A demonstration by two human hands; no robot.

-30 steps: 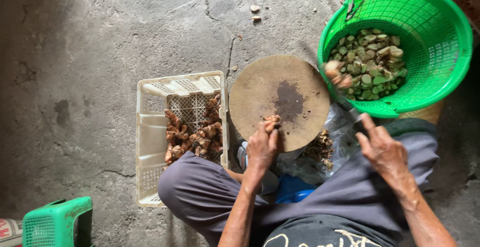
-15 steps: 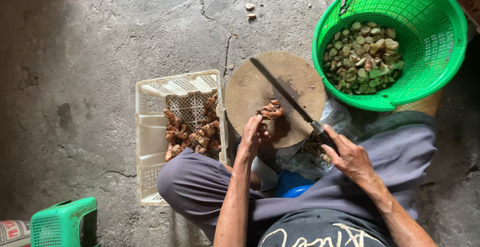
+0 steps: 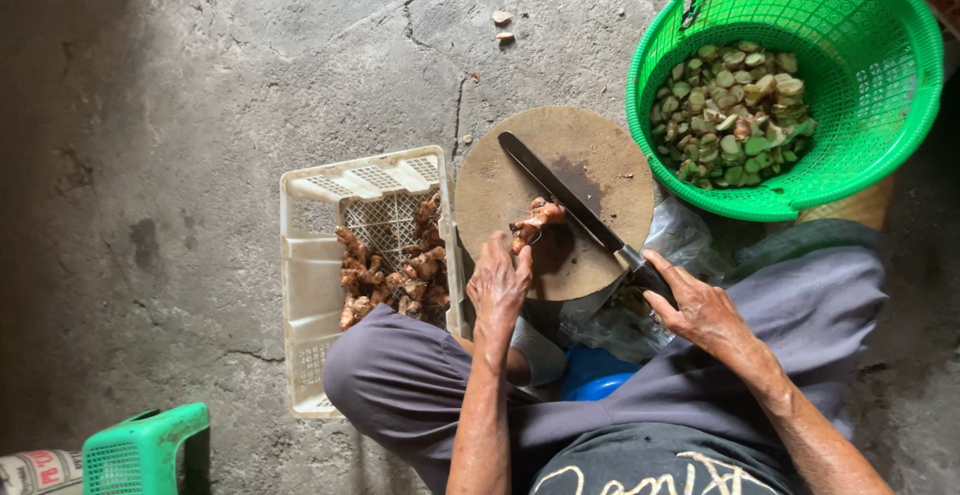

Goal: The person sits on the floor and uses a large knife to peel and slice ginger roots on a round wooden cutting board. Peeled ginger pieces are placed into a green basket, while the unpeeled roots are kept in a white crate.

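Cracked grey concrete floor (image 3: 200, 105) fills my view, rough and stained. Far right sits a round green mesh basket (image 3: 880, 105) holding pale cut pieces (image 3: 735, 115). Left of centre I see a white slatted crate (image 3: 310, 255), rectangular, with knobbly brown roots (image 3: 395, 270) heaped at its right end. Between them lies a round wooden board (image 3: 590, 155), worn and dark-stained in the middle. At near left is a small green stool (image 3: 140, 450). My left hand (image 3: 500, 280) reaches forward, fingertips pressed together, pinching a root piece (image 3: 537, 220) down on the board's near edge. My right hand (image 3: 700, 305) has its fingers wrapped around the knife (image 3: 570, 200) handle. The long dark blade runs diagonally, tip pointing far-left, resting on the board just beside the piece.
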